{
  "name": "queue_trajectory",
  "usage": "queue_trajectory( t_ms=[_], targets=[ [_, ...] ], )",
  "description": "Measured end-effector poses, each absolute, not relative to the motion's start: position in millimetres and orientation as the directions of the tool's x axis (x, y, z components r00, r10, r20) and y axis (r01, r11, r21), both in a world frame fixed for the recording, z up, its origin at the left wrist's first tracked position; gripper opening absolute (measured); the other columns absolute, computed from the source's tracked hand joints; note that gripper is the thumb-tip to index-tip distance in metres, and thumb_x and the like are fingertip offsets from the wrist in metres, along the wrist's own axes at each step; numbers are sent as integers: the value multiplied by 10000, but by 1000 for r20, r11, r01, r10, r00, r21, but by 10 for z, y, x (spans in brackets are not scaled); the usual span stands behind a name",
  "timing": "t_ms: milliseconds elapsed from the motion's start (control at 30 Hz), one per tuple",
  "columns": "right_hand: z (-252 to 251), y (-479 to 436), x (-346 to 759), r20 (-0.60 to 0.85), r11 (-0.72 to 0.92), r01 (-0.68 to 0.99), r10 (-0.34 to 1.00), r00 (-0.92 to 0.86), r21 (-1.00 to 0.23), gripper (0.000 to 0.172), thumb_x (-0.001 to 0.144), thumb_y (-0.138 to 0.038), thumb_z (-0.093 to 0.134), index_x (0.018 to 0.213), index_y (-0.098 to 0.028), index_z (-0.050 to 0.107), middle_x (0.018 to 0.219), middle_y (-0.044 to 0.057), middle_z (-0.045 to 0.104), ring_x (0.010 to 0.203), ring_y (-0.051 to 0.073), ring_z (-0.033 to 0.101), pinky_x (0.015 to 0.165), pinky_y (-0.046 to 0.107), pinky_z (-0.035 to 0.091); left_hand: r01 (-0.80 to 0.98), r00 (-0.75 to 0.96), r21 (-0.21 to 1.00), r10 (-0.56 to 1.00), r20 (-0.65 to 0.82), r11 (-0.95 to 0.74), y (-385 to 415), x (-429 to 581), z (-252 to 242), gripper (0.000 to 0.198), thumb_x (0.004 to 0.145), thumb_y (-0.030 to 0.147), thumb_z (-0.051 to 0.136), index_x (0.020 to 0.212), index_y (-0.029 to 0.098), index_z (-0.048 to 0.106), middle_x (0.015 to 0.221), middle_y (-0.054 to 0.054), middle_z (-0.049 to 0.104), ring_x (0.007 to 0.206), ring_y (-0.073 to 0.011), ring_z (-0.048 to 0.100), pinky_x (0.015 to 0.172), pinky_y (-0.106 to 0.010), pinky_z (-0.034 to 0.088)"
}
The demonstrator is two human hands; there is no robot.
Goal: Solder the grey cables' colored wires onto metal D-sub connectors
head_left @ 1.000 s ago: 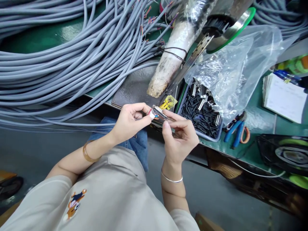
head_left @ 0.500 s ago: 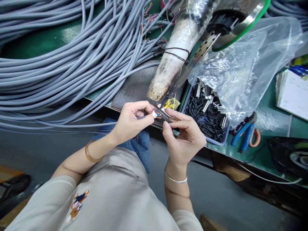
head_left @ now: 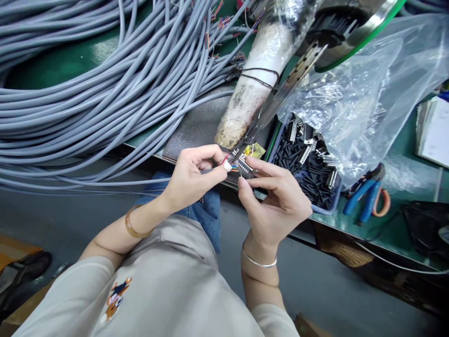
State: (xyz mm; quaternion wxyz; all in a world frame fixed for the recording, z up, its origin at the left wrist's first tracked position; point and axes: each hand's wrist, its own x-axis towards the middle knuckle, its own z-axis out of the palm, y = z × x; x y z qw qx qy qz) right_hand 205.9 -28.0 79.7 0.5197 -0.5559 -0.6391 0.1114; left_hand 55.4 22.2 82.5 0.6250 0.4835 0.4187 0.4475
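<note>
My left hand (head_left: 191,175) pinches the stripped end of a grey cable, whose thin coloured wires (head_left: 228,165) stick out past my fingertips. My right hand (head_left: 277,199) grips a small metal multi-pin connector (head_left: 242,164) between thumb and fingers. The wire ends touch the back of the connector, just below the tip of a soldering iron (head_left: 257,121) clamped on the bench. Both hands hover at the bench's front edge above my lap.
A big heap of grey cables (head_left: 105,84) covers the green bench on the left. A blue tray (head_left: 308,164) of connectors and black parts sits right of my hands, under a clear plastic bag (head_left: 358,98). Blue-handled pliers (head_left: 365,196) lie further right.
The view has shifted slightly to the right. The connector in my right hand has tilted and come closer to the wire ends held by my left hand.
</note>
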Motion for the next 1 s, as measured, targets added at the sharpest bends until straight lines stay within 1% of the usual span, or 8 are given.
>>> queue_trajectory(
  t_ms=[167, 300, 467, 567, 700, 867, 1000],
  targets=[
    [771, -311, 2069, 549, 372, 598, 824, 139, -710, 127, 840, -129, 735, 795, -236, 683, 1065, 41, 804, 957, 235, 787, 807, 398, 675, -177, 266, 969, 957, -119, 170, 221, 563, 811, 173, 746, 223, 710, 636, 156, 594, 753, -33, 639, 642, -100, 542, 536, -206, 401],
    [745, -325, 2082, 557, 395, 575, 821, 130, -717, 137, 840, -105, 732, 817, -230, 681, 1079, 45, 802, 972, 228, 781, 822, 389, 663, -176, 268, 967, 954, -133, 184, 215, 565, 816, 173, 740, 229, 701, 631, 160, 585, 734, -31, 630, 631, -98, 533, 541, -210, 408],
    [733, -331, 2067, 537, 371, 564, 829, 157, -738, 131, 847, -114, 736, 826, -229, 679, 1075, 38, 798, 979, 213, 776, 818, 373, 661, -183, 257, 965, 956, -139, 189, 204, 562, 813, 194, 722, 219, 706, 628, 174, 542, 701, -15, 599, 627, -101, 531, 544, -212, 409],
    [726, -327, 2056, 549, 371, 587, 822, 153, -720, 128, 844, -115, 743, 833, -228, 684, 1068, 41, 799, 969, 216, 778, 808, 376, 663, -184, 251, 967, 960, -125, 174, 196, 569, 801, 192, 741, 223, 692, 643, 179, 534, 692, -10, 583, 629, -104, 531, 547, -216, 406],
    [720, -306, 2049, 572, 385, 606, 808, 144, -697, 140, 834, -103, 756, 833, -228, 693, 1048, 35, 803, 941, 213, 783, 799, 362, 664, -147, 235, 980, 967, -96, 133, 190, 580, 800, 196, 758, 214, 669, 645, 180, 513, 685, -6, 564, 587, -91, 488, 535, -226, 371],
    [752, -279, 2040, 590, 393, 627, 796, 135, -673, 158, 814, -86, 777, 831, -226, 705, 1052, 39, 807, 912, 211, 787, 779, 345, 664, -87, 215, 992, 974, -74, 95, 179, 577, 841, 202, 774, 202, 648, 647, 175, 494, 702, -2, 567, 511, -53, 353, 482, -234, 253],
    [782, -289, 2032, 604, 389, 672, 789, 110, -630, 161, 815, -102, 782, 849, -247, 721, 1059, 25, 805, 909, 218, 789, 774, 357, 672, -71, 211, 994, 975, -69, 86, 170, 572, 875, 214, 773, 199, 650, 645, 178, 480, 683, 6, 561, 514, -53, 334, 486, -228, 262]
  ],
)
